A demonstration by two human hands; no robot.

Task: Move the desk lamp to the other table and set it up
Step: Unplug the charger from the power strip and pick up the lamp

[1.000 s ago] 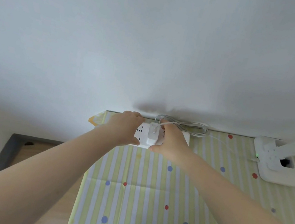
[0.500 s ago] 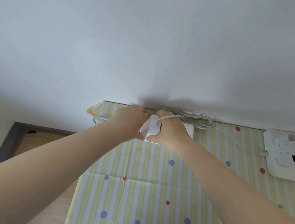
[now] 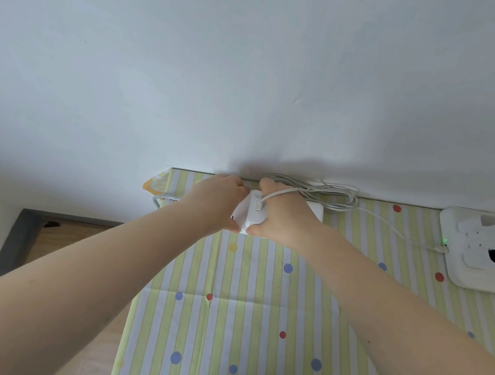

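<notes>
A white power strip lies at the table's far edge against the wall. My left hand grips its left end. My right hand grips the white plug adapter that sits on the strip, fingers and thumb curled round it. A white cable runs from the adapter, loops in a bundle by the wall, and reaches the desk lamp's white base at the far right, where a green light glows. Only the lamp's base and lower arm show.
The table wears a striped yellow-green cloth with coloured dots. A white wall rises directly behind it. Wooden floor and a dark skirting lie to the left. The strip's own grey cord leaves over the left edge.
My hands have closed in on the adapter and strip, hiding more of the strip. The view has shifted slightly, so the lamp base sits farther right in the frame.
</notes>
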